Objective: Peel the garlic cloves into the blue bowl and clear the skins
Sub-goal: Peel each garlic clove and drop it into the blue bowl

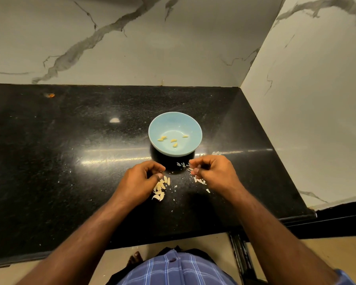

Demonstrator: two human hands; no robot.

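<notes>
Hovering over the black counter (49, 161), left hand (140, 179) had fingers curled at unpeeled cloves (160, 189); hold unclear. Right hand (212, 173) curled above skins (199, 180); contents unclear. Blue bowl (175, 122), just beyond, held peeled cloves (173, 140).

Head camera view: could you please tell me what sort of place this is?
Most likely a home kitchen: a black granite countertop set in a corner of marble-look wall tiles, with a blue bowl of peeled garlic cloves on it.
</notes>
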